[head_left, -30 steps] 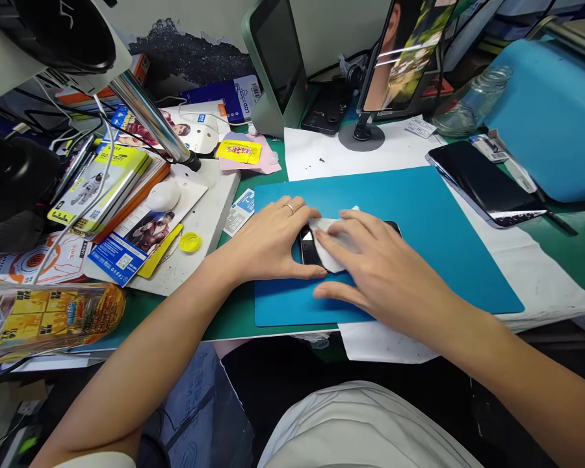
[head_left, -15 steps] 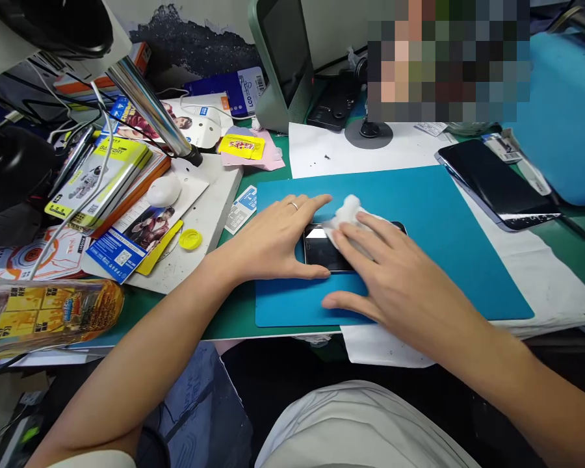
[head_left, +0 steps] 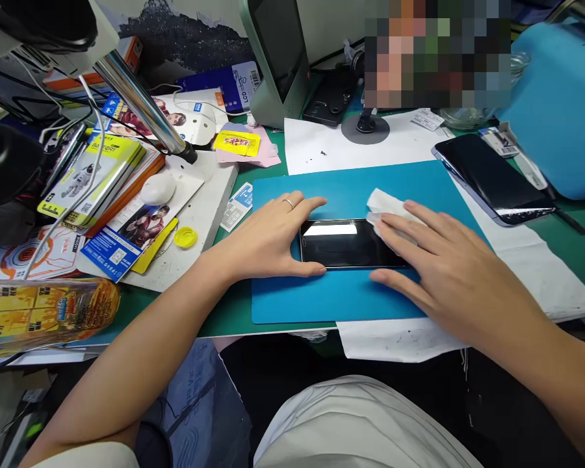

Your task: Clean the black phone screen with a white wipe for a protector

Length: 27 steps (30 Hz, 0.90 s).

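Note:
A smartphone (head_left: 346,247) lies face up on the blue mat (head_left: 292,302), its long side running left to right. Its glossy black screen reflects a bright white strip. My left hand (head_left: 277,237) wears a ring and grips the phone's left end, thumb along the near edge and fingers at the far edge. Under the fingers of my right hand (head_left: 448,266) is a crumpled white wipe (head_left: 387,203), pressed at the phone's right end. That hand's thumb is spread toward the near side of the phone, and the fingers cover the phone's right end.
Another phone (head_left: 492,175) rests at the right on white paper (head_left: 541,260). At the left stand battery boxes (head_left: 95,175), a lamp pole (head_left: 141,97) and a yellow cap (head_left: 185,237). A grey-green device with a screen (head_left: 277,65) stands at the back.
My right hand has slid the wipe rightward along the phone, uncovering most of the screen. My left hand stays at the phone's left end.

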{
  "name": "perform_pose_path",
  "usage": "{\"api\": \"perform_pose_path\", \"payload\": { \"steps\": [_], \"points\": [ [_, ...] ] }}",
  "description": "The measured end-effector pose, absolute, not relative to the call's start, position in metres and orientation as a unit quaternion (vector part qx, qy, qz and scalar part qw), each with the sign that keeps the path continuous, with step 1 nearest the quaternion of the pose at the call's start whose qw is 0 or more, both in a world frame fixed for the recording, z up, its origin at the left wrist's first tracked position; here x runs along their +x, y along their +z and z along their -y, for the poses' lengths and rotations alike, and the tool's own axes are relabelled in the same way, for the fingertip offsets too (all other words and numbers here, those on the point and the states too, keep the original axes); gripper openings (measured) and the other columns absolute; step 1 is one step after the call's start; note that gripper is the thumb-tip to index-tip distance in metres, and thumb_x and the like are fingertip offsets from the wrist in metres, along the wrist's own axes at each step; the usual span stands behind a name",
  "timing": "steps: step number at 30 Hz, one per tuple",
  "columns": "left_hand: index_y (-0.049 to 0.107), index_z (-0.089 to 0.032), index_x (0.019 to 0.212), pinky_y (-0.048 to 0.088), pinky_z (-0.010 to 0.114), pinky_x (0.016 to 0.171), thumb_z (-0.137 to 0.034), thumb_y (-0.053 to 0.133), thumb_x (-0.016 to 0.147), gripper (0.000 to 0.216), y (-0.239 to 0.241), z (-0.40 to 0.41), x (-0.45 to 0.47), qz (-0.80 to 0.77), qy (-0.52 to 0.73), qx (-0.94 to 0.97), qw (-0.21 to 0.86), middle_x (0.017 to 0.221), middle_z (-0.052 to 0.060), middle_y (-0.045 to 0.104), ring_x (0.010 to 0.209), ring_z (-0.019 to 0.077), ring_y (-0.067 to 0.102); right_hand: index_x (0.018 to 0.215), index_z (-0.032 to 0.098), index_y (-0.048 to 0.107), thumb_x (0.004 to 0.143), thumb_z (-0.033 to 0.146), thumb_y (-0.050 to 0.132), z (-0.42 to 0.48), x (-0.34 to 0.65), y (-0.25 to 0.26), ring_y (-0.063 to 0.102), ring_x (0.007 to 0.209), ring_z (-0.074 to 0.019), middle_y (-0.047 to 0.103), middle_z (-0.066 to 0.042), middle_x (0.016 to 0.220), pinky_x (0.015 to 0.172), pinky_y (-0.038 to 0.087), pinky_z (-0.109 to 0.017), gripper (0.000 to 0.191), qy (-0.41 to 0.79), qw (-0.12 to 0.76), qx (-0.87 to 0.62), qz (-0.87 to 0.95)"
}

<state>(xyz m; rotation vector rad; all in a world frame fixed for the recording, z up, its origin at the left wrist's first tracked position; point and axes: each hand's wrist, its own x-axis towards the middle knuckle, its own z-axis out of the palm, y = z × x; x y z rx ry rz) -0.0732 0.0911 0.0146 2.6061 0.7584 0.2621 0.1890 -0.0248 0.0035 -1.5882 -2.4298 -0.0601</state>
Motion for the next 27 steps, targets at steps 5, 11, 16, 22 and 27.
{"api": "perform_pose_path", "payload": {
  "steps": [5,11,16,22,27],
  "points": [
    [0.057,-0.019,0.126,0.050,0.042,0.090,-0.059,0.074,0.080,0.064,0.015,-0.093,-0.073,-0.269,0.090,0.936,0.209,0.117,0.012,0.058,0.107,0.0323,0.059,0.155,0.016,0.041,0.101,0.047,0.048,0.050,0.201,-0.002,0.032,0.151,-0.0412,0.052,-0.016,0.153,0.113,0.040,-0.064,0.063,-0.021,0.123,-0.560,0.819],
    [0.058,-0.018,0.125,0.050,0.042,0.089,-0.060,0.071,0.082,0.062,0.015,-0.093,-0.073,-0.265,0.089,0.938,0.205,0.115,0.012,0.057,0.105,0.0312,0.059,0.153,0.015,0.045,0.100,0.048,0.050,0.047,0.192,-0.002,0.040,0.146,-0.0414,0.058,-0.017,0.148,0.110,0.045,-0.063,0.062,-0.031,0.132,-0.583,0.801],
    [0.058,-0.019,0.121,0.050,0.043,0.089,-0.058,0.072,0.080,0.058,0.015,-0.090,-0.071,-0.270,0.093,0.937,0.203,0.115,0.011,0.058,0.103,0.0309,0.060,0.149,0.013,0.049,0.100,0.047,0.050,0.021,0.187,0.001,0.039,0.147,-0.0393,0.057,-0.019,0.148,0.112,0.043,-0.061,0.060,-0.017,0.141,-0.572,0.808],
    [0.058,-0.020,0.119,0.050,0.043,0.089,-0.057,0.074,0.078,0.057,0.013,-0.090,-0.070,-0.269,0.106,0.936,0.199,0.112,0.011,0.059,0.103,0.0314,0.060,0.147,0.010,0.052,0.098,0.051,0.054,0.014,0.155,0.006,0.040,0.147,-0.0398,0.058,-0.021,0.147,0.111,0.044,-0.061,0.064,-0.005,0.150,-0.540,0.828],
    [0.059,-0.018,0.118,0.050,0.044,0.088,-0.065,0.072,0.079,0.062,0.010,-0.091,-0.071,-0.273,0.113,0.932,0.208,0.110,0.011,0.059,0.100,0.0307,0.061,0.144,0.007,0.055,0.099,0.054,0.050,-0.003,0.131,0.006,0.038,0.149,-0.0372,0.057,-0.020,0.148,0.114,0.041,-0.057,0.065,0.004,0.141,-0.526,0.839]
  ]
}}
